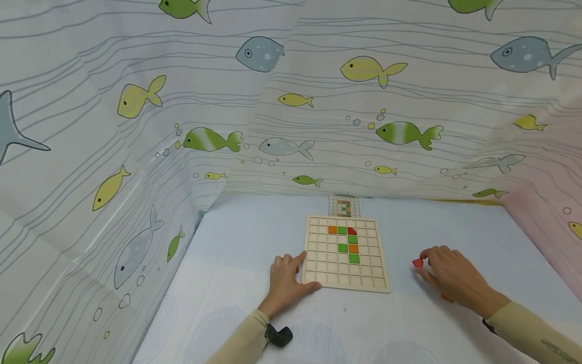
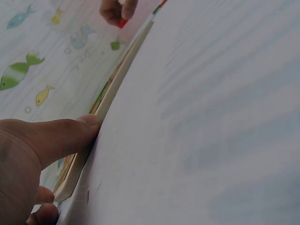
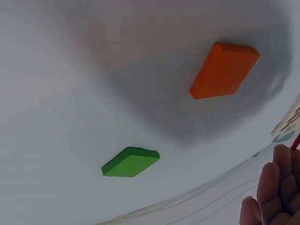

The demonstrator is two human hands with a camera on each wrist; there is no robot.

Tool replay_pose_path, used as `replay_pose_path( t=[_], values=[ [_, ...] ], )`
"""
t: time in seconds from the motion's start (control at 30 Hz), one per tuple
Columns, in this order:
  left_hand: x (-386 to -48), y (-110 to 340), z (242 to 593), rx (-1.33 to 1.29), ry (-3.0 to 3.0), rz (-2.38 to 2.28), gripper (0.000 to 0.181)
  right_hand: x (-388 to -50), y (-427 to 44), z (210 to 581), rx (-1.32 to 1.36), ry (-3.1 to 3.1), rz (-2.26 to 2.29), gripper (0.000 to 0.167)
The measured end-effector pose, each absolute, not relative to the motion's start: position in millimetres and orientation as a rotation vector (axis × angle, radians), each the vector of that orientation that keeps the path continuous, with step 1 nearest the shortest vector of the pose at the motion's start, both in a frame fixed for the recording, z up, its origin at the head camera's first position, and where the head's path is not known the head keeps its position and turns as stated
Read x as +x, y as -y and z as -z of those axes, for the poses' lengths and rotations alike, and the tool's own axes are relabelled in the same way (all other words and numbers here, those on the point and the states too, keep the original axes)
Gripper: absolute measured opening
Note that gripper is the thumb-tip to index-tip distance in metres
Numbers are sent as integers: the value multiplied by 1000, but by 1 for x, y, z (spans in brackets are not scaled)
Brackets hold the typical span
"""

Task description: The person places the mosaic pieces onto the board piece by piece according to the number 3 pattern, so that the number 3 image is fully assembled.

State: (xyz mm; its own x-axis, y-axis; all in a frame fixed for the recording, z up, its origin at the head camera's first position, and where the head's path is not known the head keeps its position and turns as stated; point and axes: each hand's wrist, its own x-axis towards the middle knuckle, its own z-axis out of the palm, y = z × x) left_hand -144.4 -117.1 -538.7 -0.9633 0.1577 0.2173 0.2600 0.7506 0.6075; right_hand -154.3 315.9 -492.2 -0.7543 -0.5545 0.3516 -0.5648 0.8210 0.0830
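Observation:
A square wooden grid board (image 1: 320, 263) lies flat on the table, with several orange and green square tiles and one red tile with a rounded corner in its cells. My left hand (image 1: 287, 283) holds the board's near left corner, thumb on the near edge and index finger at the left edge. Right of the board, my right hand (image 1: 454, 275) pinches a small red piece (image 1: 418, 263) between thumb and fingertips, above the table. An orange tile (image 3: 225, 70) and a green tile (image 3: 131, 162) lie on the table near that hand; in the head view the hand partly covers the orange tile (image 1: 447, 298).
Behind the board stands a small pattern card (image 1: 333, 208) showing a grid with coloured squares. Fish-printed sheeting (image 1: 327, 121) rises at the back and along the left side. A pinkish stretch of sheeting (image 1: 541, 212) borders the table (image 1: 245, 232) on the right.

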Motion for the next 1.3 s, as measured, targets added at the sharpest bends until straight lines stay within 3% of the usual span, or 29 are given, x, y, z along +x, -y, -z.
replay_pose_path(
  t=[0.57,1.3],
  values=[
    [-145,116,534,-323,2806,1043,91,-178,-260,498,860,2673,-48,40],
    [-145,117,539,-326,2815,1018,93,-180,-208,504,898,2785,-137,32]
  ],
)
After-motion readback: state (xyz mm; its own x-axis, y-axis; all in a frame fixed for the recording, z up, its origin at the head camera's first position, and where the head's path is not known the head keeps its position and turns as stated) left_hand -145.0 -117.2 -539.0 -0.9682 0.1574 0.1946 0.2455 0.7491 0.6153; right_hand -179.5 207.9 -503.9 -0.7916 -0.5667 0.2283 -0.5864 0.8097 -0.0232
